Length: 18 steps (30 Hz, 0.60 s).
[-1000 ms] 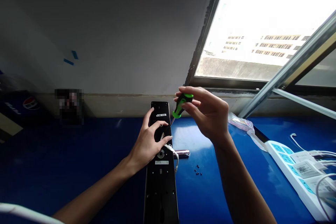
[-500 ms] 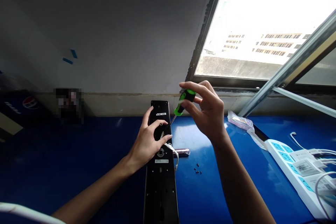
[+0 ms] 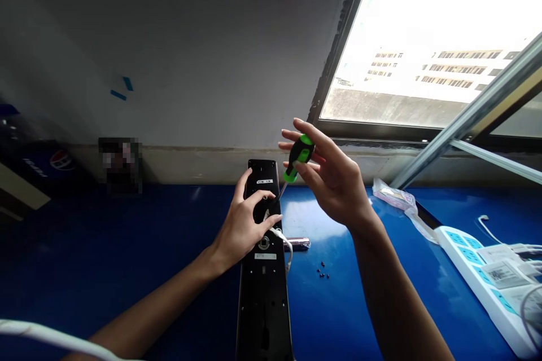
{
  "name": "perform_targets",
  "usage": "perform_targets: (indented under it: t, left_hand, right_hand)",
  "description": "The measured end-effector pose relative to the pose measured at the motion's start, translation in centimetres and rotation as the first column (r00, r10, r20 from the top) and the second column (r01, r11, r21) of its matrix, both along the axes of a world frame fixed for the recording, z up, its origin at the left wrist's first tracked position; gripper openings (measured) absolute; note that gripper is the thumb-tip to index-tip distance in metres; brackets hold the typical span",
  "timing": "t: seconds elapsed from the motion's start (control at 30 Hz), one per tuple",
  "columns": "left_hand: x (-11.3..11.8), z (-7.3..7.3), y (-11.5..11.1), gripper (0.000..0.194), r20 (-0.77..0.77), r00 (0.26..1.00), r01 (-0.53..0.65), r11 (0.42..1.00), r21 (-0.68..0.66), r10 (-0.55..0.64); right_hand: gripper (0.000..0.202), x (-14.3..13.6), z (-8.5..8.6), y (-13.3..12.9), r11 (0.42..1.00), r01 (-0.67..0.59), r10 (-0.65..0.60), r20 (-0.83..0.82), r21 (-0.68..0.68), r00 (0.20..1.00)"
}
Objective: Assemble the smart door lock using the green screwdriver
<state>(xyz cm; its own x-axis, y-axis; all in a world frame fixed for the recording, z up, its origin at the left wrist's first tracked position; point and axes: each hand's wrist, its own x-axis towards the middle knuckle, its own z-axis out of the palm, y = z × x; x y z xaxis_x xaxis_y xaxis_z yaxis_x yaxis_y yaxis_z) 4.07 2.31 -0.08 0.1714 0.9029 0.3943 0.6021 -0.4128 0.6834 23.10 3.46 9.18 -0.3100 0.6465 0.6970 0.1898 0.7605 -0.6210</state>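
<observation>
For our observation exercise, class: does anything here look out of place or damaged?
Small dark pieces, apparently screws, lie loose on the blue table, right of the black panel, rather than in a container. The wall's edge beside the window frame looks ragged, perhaps chipped.

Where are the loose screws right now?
In the head view, the small dark screws lie on the blue table, right of the long black panel.

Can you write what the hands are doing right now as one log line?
left hand: on black panel | right hand: holding green-black screwdriver | small screws: on blue table
</observation>
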Motion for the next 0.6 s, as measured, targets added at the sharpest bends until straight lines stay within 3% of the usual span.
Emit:
perform_targets:
  t: [0.3,0.6]
  left_hand:
    - [-0.1,-0.2,-0.1,0.031,-0.018,1.0,-0.004,0.999,0.038,0.005]
    - [-0.1,0.3,-0.2,0.044,-0.093,0.996,0.004,0.999,0.041,0.0]
  right_hand:
    - [0.041,-0.5,0.1,-0.3,0.997,0.078,-0.077,-0.015,0.007,0.997]
    - [0.048,0.8,0.6,-0.7,0.988,0.148,-0.148,-0.011,0.041,0.989]
